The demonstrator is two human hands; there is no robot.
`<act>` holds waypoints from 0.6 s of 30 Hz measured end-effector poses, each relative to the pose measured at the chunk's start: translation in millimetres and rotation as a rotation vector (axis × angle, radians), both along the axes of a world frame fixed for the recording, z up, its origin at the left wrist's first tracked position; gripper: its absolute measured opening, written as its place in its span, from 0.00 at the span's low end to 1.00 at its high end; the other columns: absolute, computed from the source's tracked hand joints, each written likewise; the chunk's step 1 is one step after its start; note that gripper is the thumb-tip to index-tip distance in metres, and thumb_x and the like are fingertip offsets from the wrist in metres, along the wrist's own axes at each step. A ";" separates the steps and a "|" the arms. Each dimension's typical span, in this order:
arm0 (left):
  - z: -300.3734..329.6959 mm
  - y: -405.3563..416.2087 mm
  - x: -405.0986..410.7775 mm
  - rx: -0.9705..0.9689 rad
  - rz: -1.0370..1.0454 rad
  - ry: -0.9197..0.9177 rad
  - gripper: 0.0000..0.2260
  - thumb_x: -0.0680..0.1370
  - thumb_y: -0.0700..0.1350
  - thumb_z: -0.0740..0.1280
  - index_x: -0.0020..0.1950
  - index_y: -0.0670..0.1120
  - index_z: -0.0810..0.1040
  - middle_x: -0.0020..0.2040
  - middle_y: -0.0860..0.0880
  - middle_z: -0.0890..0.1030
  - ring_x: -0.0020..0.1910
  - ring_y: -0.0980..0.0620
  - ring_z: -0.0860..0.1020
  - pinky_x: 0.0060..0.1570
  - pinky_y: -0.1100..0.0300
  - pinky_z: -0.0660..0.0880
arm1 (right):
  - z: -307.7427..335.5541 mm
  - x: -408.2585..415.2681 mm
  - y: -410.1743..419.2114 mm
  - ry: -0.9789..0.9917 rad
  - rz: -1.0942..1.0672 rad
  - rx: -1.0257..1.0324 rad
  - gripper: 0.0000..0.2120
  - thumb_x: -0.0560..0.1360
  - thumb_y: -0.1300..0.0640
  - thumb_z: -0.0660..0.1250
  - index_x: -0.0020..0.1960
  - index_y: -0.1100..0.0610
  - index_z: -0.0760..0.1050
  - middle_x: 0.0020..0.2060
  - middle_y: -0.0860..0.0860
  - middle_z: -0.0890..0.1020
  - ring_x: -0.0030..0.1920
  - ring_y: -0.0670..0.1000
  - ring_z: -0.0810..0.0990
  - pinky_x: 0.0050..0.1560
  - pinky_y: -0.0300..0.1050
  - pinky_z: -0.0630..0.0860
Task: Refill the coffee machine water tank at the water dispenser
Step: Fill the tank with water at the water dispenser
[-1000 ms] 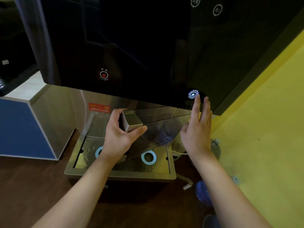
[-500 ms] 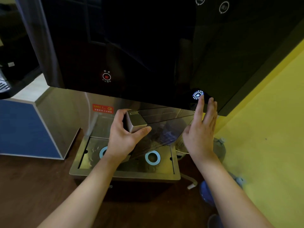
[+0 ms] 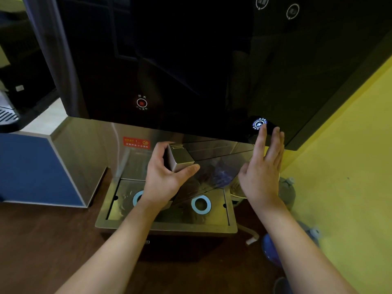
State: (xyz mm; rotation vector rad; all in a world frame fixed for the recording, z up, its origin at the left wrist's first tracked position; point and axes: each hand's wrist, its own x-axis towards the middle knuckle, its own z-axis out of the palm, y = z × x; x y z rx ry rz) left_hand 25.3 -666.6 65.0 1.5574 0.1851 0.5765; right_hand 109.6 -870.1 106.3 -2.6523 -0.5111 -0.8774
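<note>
Tank, a clear, smoke-tinted box with a silver block at its top corner, sits tilted under the dispenser, above the drip tray. The left hand grips it at that silver block: the fingers curl over the far side of the block and the thumb presses along its near lower edge, so the hand is clamped on the tank. From the grip the tank's clear body runs off to the right and downward, toward the right hand.

The right hand is held flat with its fingers straight and close together, holding nothing. Its fingertip reaches the lit blue-white button on the dispenser's black glass front; whether it actually presses the glass cannot be told. This button lies up and to the right of the grip. A red button sits above and slightly left of the grip, untouched. Below the grip, two pale blue rings are set in the tray, the left one partly hidden by the left wrist. A red warning label is stuck on the steel panel just left of the grip.
</note>
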 end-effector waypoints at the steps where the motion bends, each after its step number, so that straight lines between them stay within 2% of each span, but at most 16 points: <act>1: -0.4 0.3 0.3 0.004 -0.001 0.000 0.31 0.63 0.56 0.80 0.61 0.50 0.71 0.52 0.44 0.79 0.52 0.42 0.81 0.49 0.40 0.80 | -0.1 0.0 0.4 0.001 0.002 0.002 0.44 0.71 0.67 0.66 0.80 0.58 0.45 0.78 0.66 0.52 0.79 0.64 0.48 0.76 0.62 0.56; 12: -1.5 -0.7 0.7 0.005 0.011 0.000 0.30 0.63 0.56 0.80 0.59 0.49 0.71 0.51 0.41 0.78 0.50 0.40 0.80 0.46 0.40 0.81 | -1.0 1.7 1.0 -0.012 0.009 0.012 0.44 0.71 0.67 0.65 0.80 0.58 0.44 0.77 0.66 0.52 0.79 0.65 0.48 0.76 0.63 0.57; 18: -3.6 -1.7 2.9 -0.015 0.003 0.004 0.31 0.63 0.57 0.81 0.59 0.49 0.71 0.52 0.41 0.78 0.51 0.39 0.81 0.48 0.39 0.80 | -1.1 4.1 -0.4 -0.032 0.015 0.032 0.44 0.71 0.68 0.66 0.80 0.59 0.45 0.77 0.66 0.54 0.78 0.65 0.49 0.76 0.63 0.56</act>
